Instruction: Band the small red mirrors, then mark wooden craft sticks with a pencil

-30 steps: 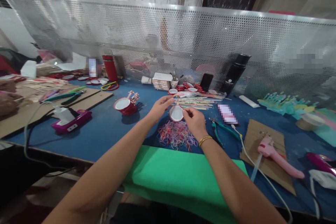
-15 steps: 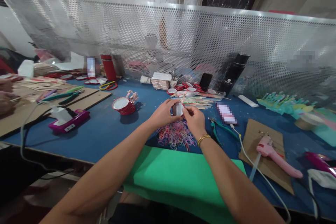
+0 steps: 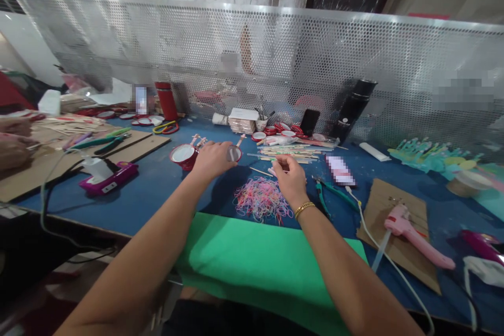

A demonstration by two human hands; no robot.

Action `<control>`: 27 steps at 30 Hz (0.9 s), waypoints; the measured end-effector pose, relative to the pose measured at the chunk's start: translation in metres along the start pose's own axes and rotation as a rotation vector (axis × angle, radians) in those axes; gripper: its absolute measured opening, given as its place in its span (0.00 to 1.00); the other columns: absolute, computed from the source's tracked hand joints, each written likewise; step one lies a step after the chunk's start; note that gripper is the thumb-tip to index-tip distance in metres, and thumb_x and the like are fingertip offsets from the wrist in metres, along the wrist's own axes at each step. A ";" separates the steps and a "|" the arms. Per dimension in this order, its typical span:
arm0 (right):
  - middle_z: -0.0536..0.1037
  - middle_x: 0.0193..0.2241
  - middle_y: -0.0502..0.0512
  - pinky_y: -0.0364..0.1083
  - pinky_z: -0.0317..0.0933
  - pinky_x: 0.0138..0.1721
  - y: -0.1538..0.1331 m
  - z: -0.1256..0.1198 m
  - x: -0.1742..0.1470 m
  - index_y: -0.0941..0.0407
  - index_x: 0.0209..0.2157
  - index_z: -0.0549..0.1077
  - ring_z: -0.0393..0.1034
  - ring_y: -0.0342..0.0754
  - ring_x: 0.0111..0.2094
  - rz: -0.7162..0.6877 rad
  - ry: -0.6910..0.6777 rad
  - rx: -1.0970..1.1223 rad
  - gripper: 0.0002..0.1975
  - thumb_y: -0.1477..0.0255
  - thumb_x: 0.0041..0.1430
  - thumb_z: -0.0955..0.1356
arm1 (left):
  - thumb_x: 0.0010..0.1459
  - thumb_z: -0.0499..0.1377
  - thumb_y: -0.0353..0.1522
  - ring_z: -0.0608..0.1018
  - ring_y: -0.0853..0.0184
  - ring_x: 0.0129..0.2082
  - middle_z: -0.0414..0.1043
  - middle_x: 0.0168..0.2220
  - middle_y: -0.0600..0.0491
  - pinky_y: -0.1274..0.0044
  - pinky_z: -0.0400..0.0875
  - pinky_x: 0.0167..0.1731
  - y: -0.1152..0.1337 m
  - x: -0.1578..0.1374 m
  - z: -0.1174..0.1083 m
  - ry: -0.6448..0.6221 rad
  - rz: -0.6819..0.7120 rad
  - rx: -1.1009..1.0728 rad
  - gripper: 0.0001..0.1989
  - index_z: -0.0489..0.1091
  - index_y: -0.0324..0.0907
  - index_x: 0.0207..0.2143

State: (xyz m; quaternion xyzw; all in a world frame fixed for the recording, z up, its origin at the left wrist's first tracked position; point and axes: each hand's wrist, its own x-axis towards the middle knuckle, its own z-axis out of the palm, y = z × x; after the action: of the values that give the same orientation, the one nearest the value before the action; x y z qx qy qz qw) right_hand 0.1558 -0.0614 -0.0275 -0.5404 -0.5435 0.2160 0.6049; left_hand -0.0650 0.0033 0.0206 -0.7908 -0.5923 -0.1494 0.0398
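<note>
My left hand (image 3: 212, 161) is closed around a small round disc with a stick neck (image 3: 233, 154), lifted over the blue table. Just left of that hand stands a stack of similar red-rimmed, white-faced discs (image 3: 183, 154), partly covered by my fingers. My right hand (image 3: 290, 176) is in a pinch above the right side of a heap of coloured rubber bands (image 3: 263, 199); what sits between its fingertips is too small to make out. Thin wooden sticks (image 3: 303, 153) lie just beyond it. Green cloth (image 3: 271, 252) covers the near table edge.
To the right are green-handled pliers (image 3: 338, 194), a phone (image 3: 339, 170) and a pink glue gun (image 3: 409, 228) on cardboard (image 3: 388, 210). At left stands a purple power strip (image 3: 114, 178); another person's hands (image 3: 16, 142) are beyond it. A perforated metal screen (image 3: 197, 47) closes the back.
My hands have parted. The left carried the round disc leftward to the stack, and its stick neck now shows. My right hand stayed near the rubber bands, its fingers off the disc.
</note>
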 end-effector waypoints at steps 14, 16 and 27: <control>0.80 0.37 0.57 0.50 0.69 0.45 -0.002 0.003 -0.005 0.57 0.41 0.75 0.75 0.49 0.38 -0.080 -0.023 -0.033 0.13 0.66 0.57 0.66 | 0.53 0.61 0.44 0.71 0.41 0.54 0.77 0.48 0.36 0.56 0.57 0.54 -0.004 0.025 0.012 -0.179 -0.050 0.364 0.26 0.74 0.39 0.50; 0.79 0.37 0.57 0.50 0.69 0.46 -0.001 0.004 -0.005 0.57 0.41 0.75 0.74 0.49 0.38 -0.087 -0.027 -0.040 0.13 0.66 0.57 0.66 | 0.54 0.59 0.45 0.72 0.40 0.54 0.76 0.51 0.35 0.55 0.59 0.52 -0.006 0.037 0.018 -0.204 -0.059 0.332 0.27 0.73 0.39 0.51; 0.79 0.37 0.57 0.51 0.69 0.46 -0.002 0.006 -0.007 0.57 0.42 0.75 0.74 0.49 0.37 -0.081 -0.065 -0.047 0.13 0.67 0.58 0.66 | 0.58 0.53 0.42 0.70 0.39 0.57 0.71 0.56 0.32 0.57 0.64 0.51 -0.017 0.082 0.043 -0.255 -0.200 0.193 0.26 0.73 0.39 0.54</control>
State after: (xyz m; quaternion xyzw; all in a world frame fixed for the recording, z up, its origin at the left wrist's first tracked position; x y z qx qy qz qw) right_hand 0.1476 -0.0653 -0.0298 -0.5246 -0.5892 0.1959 0.5825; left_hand -0.0523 0.0947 0.0015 -0.7331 -0.6796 0.0063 0.0249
